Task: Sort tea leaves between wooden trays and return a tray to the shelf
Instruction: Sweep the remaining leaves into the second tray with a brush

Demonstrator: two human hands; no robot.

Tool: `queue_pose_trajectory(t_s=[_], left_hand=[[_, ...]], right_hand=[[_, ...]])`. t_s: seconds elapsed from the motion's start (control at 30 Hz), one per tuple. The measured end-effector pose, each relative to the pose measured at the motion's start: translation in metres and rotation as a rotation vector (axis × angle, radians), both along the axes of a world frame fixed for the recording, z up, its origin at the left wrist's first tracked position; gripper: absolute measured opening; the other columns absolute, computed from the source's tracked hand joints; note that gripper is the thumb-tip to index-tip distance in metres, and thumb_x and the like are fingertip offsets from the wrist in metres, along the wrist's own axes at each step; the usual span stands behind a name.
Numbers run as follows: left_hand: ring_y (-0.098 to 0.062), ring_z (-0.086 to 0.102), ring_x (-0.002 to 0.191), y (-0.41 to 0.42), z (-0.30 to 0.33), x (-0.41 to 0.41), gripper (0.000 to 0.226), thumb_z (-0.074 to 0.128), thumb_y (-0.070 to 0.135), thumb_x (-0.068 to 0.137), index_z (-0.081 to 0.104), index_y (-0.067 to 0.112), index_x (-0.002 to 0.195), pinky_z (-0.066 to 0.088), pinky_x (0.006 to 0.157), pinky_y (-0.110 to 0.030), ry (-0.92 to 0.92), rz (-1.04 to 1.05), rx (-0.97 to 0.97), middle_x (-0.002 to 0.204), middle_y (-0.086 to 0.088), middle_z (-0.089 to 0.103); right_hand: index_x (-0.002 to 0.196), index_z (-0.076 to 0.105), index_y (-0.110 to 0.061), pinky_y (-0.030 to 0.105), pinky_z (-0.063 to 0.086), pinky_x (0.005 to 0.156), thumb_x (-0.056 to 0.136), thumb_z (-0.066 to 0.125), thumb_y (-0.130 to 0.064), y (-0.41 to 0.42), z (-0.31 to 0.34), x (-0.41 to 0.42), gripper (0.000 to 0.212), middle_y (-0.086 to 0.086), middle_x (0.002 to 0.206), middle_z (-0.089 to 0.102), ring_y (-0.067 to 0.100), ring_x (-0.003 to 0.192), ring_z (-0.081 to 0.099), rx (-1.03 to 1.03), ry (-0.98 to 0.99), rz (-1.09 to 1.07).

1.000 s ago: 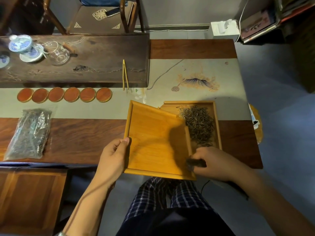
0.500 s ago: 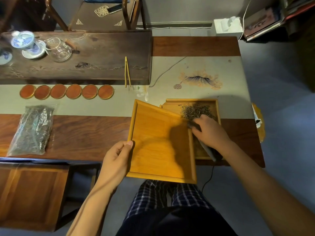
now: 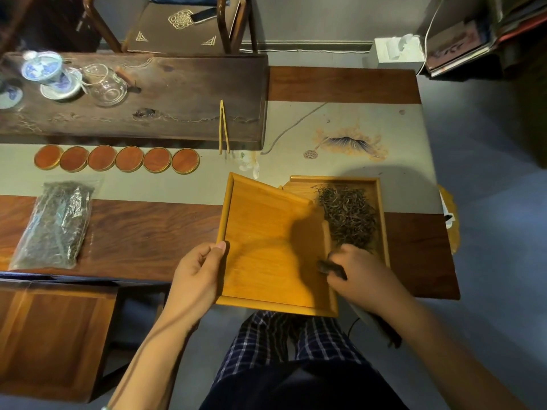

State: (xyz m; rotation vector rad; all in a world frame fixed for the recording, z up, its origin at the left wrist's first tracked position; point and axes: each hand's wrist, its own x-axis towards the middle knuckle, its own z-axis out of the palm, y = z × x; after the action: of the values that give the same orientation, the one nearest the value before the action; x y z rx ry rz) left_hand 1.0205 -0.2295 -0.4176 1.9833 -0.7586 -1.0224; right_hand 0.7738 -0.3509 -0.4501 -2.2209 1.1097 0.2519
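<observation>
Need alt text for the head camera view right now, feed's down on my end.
A left hand grips the edge of an empty wooden tray tilted over a second tray holding loose tea leaves. The right hand holds a dark brush at the leaves' near edge.

Left hand (image 3: 196, 275) held at near left of centre, thumb laid flat along top of tray edge (image 3: 222, 229), fingers curled underneath, out of sight. Left forearm extended from near left, bare, wrist kept straight. Right hand (image 3: 359, 275) placed at near right of centre, knuckles turned up, fingers curled round dark brush (image 3: 331, 267), tip pointed left. Right forearm extended from near right corner, bare, angled inward. Legs in checked cloth seen between both arms.
</observation>
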Motion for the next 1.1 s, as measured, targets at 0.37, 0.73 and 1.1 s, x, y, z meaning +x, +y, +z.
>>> queue_pose_trajectory(t_s=[0.37, 0.73, 1.1], left_hand=[[-0.013, 0.057, 0.065, -0.007, 0.004, -0.004, 0.035, 0.047, 0.035, 0.100, 0.068, 0.011, 0.084, 0.041, 0.062, -0.029, 0.041, -0.050, 0.022, 0.069, -0.001, 0.064], [-0.007, 0.044, 0.053, -0.005, 0.001, 0.000, 0.043, 0.048, 0.031, 0.100, 0.057, -0.009, 0.086, 0.033, 0.056, -0.028, 0.075, 0.058, 0.029, 0.057, 0.000, 0.047], [-0.004, 0.043, 0.050, -0.002, 0.001, -0.003, 0.038, 0.046, 0.034, 0.100, 0.065, 0.005, 0.083, 0.034, 0.053, -0.026, -0.037, 0.016, 0.004, 0.052, 0.010, 0.047]], right_hand=[[0.105, 0.060, -0.014, 0.020, 0.033, 0.051, 0.095, 0.049, -0.023, -0.051, -0.029, 0.021, 0.018, -0.003, 0.094, 0.042, 0.009, 0.065, 0.047, -0.216, 0.058, -0.115], [0.093, 0.063, -0.019, 0.016, 0.032, 0.052, 0.094, 0.054, -0.033, -0.029, -0.011, 0.005, 0.016, -0.007, 0.083, 0.049, 0.006, 0.066, 0.050, 0.005, -0.201, -0.188], [0.101, 0.061, -0.009, 0.026, 0.043, 0.062, 0.095, 0.049, -0.023, -0.011, -0.025, 0.025, 0.019, 0.004, 0.099, 0.049, 0.016, 0.077, 0.053, -0.086, -0.053, -0.293]])
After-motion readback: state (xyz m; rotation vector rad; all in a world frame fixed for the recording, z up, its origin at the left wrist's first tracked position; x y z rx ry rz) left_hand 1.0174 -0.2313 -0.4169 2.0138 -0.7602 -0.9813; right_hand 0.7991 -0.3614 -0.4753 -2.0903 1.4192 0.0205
